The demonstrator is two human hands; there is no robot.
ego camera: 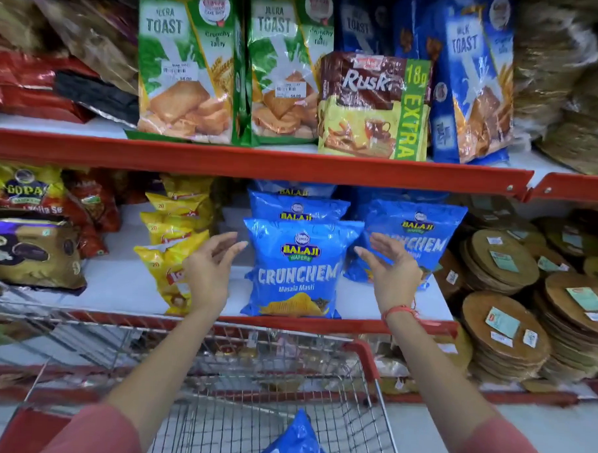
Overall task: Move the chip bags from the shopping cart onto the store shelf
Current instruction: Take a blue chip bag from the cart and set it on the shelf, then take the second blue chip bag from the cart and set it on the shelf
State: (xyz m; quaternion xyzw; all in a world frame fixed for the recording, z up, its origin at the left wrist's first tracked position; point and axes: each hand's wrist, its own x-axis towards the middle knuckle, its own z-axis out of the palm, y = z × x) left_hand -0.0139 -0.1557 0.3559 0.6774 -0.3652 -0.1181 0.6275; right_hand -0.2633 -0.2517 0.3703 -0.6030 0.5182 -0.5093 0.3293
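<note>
A blue Crunchem chip bag (297,270) stands upright at the front of the middle shelf (123,287), with more blue bags behind it (298,205) and to its right (417,231). My left hand (208,267) hovers just left of the front bag and my right hand (390,268) just right of it. Both have fingers spread and neither touches the bag. Below, one blue chip bag (293,442) lies in the wire shopping cart (360,352).
Yellow chip bags (173,241) stand left of the blue ones, with dark and red snack packs (32,249) further left. Stacks of round flat packs (505,338) fill the right side. Toast and rusk packs (371,106) line the shelf above.
</note>
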